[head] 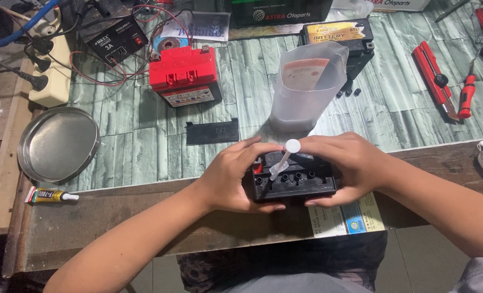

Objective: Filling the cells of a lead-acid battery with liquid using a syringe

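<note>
A: What do the hands have hold of?

B: Both are closed round a small black box-shaped battery [294, 183] at the near edge of the table [116, 214]. The left hand [235, 176] cups its left end, fingers curled over the top and thumb underneath. The right hand [343, 165] grips the right end the same way.

A: And the white thing sticking up?

B: A thin white plastic syringe with a round flat plunger top [282, 160]. It stands tilted between the two hands, its tip in one of the row of round holes on the battery's top. The fingertips of both hands meet near its upper end; which one actually pinches it, I cannot tell.

A: What lies under the right hand?

B: A printed paper sheet in white, yellow and blue [345, 219], partly beneath the battery.

A: Further out?

B: Just beyond the left hand, a flat black rectangular plastic strip [212, 132]. Just beyond the right hand, a translucent plastic measuring jug [305, 87], with a black battery bearing a yellow label [342, 40] behind it. Beyond the left hand, well apart, stands a red-topped battery [184, 75] with thin wires running to a small black charger box [117, 44].

A: Off to the sides?

B: Far left of the left hand, a round shiny metal tray [58, 142], with a small yellow-and-black glue tube [51, 195] nearer the table edge. Far right of the right hand, a red utility knife [434, 79] and a red-handled screwdriver [466, 96].
</note>
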